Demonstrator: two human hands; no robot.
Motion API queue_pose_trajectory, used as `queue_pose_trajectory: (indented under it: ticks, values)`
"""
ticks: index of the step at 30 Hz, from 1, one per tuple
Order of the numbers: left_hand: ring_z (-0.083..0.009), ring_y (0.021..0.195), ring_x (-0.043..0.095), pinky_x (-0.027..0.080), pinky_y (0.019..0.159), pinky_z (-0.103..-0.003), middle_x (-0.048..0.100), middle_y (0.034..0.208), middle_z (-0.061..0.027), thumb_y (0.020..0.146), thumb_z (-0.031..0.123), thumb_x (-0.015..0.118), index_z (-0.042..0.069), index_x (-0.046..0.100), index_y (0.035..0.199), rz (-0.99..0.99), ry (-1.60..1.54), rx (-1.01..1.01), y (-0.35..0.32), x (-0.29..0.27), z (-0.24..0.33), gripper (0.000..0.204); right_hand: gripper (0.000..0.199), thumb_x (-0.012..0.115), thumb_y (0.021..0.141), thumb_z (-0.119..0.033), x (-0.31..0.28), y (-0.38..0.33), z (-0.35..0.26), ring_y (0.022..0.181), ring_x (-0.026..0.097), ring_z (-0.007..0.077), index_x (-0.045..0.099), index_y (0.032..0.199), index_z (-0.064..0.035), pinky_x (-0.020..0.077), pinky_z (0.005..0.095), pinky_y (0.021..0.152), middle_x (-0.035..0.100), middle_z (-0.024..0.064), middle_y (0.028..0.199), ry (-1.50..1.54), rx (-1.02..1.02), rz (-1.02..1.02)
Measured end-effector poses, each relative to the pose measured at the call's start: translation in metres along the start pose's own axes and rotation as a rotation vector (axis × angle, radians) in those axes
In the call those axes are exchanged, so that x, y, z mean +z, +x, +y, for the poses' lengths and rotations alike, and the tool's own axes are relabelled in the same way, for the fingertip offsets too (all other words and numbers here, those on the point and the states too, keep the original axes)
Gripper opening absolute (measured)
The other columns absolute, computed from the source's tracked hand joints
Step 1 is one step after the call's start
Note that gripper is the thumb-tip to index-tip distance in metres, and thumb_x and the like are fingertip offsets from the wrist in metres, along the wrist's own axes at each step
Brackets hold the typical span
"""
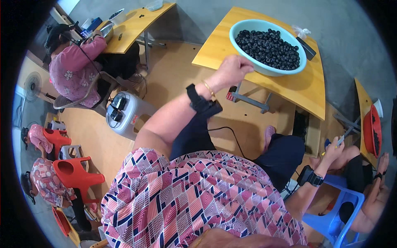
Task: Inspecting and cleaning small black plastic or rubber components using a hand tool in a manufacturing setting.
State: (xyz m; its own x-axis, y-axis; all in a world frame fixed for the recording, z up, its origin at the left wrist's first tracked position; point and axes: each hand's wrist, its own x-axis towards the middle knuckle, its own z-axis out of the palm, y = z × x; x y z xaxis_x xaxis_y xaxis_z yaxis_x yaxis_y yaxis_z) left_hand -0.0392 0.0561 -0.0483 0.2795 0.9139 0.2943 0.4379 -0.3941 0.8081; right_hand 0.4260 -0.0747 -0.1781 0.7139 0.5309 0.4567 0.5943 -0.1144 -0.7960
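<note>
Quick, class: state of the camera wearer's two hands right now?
Left hand: fingers curled near the round light-blue basin; whether gripping anything cannot be told.
Right hand: closed, holding a slim whitish pen-shaped tool.

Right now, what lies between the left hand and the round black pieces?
The light-blue basin's rim separates the left hand from the black pieces in the head view.

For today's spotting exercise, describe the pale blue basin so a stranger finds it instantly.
Find the yellow table at top, right of centre. Just beyond the left hand sits a wide basin of dark pieces. Unlike the red basin at far right, it is pale blue.
</note>
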Motion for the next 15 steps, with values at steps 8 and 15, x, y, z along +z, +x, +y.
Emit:
queue_pose_trajectory:
  ticks: [8,15]
  values:
    - [-0.0308,0.076,0.059,0.047,0.072,-0.037,0.062,0.081,-0.0160,0.074,0.016,0.056,0.002,0.063,0.087,0.033,0.474,0.158,0.099,-0.019,-0.028,0.021,0.016,0.051,0.087,-0.017,-0.003,-0.020,-0.089,0.046,0.034,0.0000,0.054,0.095,-0.0036,0.0242,0.0158,0.040,0.042,-0.0066,0.060,0.401,0.041,-0.286]
    - [-0.0295,0.090,0.059,0.045,0.079,-0.040,0.062,0.093,-0.0144,0.072,0.014,0.052,0.004,0.065,0.087,-0.486,1.039,-0.065,0.118,-0.007,-0.002,0.022,0.015,0.052,0.087,-0.017,-0.017,-0.039,-0.120,0.049,0.033,-0.0005,0.055,0.093,-0.0042,0.0221,0.0153,0.043,0.041,-0.0077,0.062,0.337,0.065,-0.310]
